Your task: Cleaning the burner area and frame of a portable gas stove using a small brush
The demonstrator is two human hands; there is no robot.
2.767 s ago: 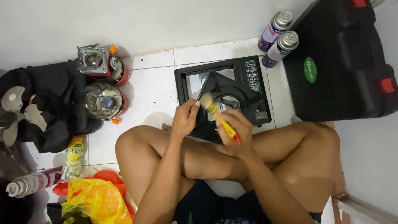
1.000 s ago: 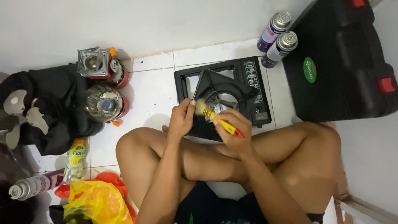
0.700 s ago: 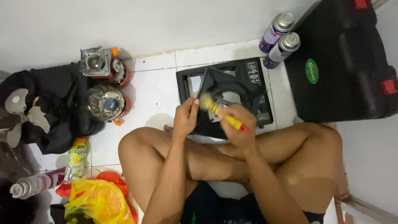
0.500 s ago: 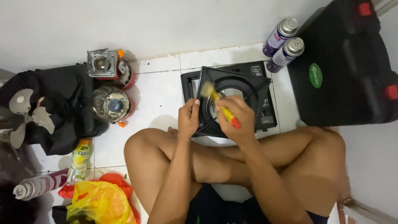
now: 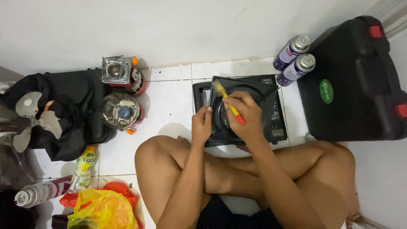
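Brush (image 5: 229, 103) now lower over stove (image 5: 271, 111), right hand (image 5: 246, 116) likewise.

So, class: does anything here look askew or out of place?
Yes. The black stove sits tilted, its near edge propped on the legs and steadied by the left hand. The right hand holds a yellow brush.
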